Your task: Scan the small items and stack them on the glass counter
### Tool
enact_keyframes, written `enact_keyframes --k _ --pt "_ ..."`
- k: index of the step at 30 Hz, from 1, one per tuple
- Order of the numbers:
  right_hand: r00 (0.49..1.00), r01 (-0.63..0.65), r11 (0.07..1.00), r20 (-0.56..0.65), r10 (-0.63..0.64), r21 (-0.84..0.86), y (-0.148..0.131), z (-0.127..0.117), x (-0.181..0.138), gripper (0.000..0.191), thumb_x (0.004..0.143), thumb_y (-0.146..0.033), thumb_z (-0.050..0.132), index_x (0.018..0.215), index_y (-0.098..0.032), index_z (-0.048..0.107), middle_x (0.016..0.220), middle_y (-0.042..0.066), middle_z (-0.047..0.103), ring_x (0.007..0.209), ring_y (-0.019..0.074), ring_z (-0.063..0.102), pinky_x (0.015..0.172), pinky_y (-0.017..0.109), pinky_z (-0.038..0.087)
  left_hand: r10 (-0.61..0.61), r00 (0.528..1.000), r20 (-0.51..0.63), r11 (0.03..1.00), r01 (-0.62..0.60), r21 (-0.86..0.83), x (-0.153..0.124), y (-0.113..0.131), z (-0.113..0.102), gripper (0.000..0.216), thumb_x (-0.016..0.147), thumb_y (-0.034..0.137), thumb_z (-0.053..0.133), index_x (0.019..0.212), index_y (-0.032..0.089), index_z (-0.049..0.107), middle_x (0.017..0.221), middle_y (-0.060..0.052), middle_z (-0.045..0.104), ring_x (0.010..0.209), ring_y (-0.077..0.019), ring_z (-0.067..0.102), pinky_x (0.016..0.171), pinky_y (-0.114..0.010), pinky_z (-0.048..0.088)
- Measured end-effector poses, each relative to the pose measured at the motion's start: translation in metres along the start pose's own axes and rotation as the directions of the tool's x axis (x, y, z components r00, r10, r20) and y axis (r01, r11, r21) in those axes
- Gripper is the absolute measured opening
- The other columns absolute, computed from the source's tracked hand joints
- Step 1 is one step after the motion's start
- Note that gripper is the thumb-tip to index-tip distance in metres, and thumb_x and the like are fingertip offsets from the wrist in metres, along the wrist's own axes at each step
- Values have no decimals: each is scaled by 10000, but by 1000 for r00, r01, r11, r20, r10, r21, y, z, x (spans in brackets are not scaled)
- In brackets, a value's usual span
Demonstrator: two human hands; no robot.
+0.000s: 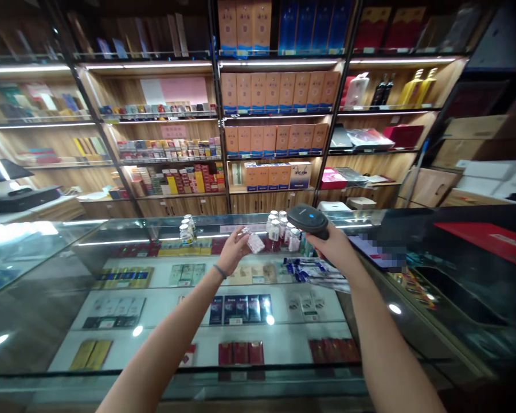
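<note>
A dark handheld barcode scanner [308, 219] with a lit blue spot on top is gripped by my right hand [332, 244], its head turned left. My left hand [235, 250] has its fingers closed around the top of a small clear bottle [255, 243] with pale pinkish contents, tilted over the glass counter. Between the two hands, several similar small bottles [274, 228] stand grouped on the glass, just left of the scanner. Another cluster of small bottles [186, 229] is farther left. Blue-and-white wrapped packets [313, 271] lie below my right hand.
Flat packs [241, 308] sit in rows inside the glass display counter [279, 343]. Right of my right arm are a dark tray [456, 295] and a red flat item [494, 232]. Shelves behind hold orange boxes [276, 92] and bottles [419, 89].
</note>
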State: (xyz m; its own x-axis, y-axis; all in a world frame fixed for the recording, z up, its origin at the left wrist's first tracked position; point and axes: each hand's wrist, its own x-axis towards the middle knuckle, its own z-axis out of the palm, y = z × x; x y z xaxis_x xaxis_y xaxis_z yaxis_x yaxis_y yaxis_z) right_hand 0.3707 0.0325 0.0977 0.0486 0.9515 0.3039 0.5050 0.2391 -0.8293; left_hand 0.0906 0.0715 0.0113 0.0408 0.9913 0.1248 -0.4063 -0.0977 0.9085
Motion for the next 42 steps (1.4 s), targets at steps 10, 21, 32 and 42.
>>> enact_keyframes --k 10,21,32,42 --pt "969 122 990 208 -136 77 -13 76 -27 309 713 -410 676 921 -182 700 523 -6 640 488 199 601 489 298 463 -106 991 -84 957 78 -280 -51 57 -104 472 902 223 646 1292 367 424 1350 -37 586 1086 -242 673 845 -558 593" --pt "913 244 970 332 -237 24 7 115 -43 437 737 -341 687 1141 -177 709 983 71 779 932 308 710 826 406 538 -66 997 -41 971 55 -233 -58 51 -116 599 867 235 712 1379 375 434 1054 -11 681 992 -187 691 875 -447 593" --pt "889 258 966 395 -230 -17 4 114 -43 479 709 -304 664 1172 -184 691 1008 74 776 964 324 709 842 413 531 -10 999 -43 966 -2 -260 -51 50 -123 353 938 324 616 1264 189 593 1292 -129 652 1079 -211 664 878 -362 578" --pt "803 295 953 559 -205 -74 -18 110 -56 610 698 -250 628 1303 -222 554 1041 61 759 979 306 708 848 385 512 -99 990 -96 945 64 -320 -53 53 -123 266 967 315 556 1158 143 628 1105 -115 711 1004 -210 696 894 -382 583"
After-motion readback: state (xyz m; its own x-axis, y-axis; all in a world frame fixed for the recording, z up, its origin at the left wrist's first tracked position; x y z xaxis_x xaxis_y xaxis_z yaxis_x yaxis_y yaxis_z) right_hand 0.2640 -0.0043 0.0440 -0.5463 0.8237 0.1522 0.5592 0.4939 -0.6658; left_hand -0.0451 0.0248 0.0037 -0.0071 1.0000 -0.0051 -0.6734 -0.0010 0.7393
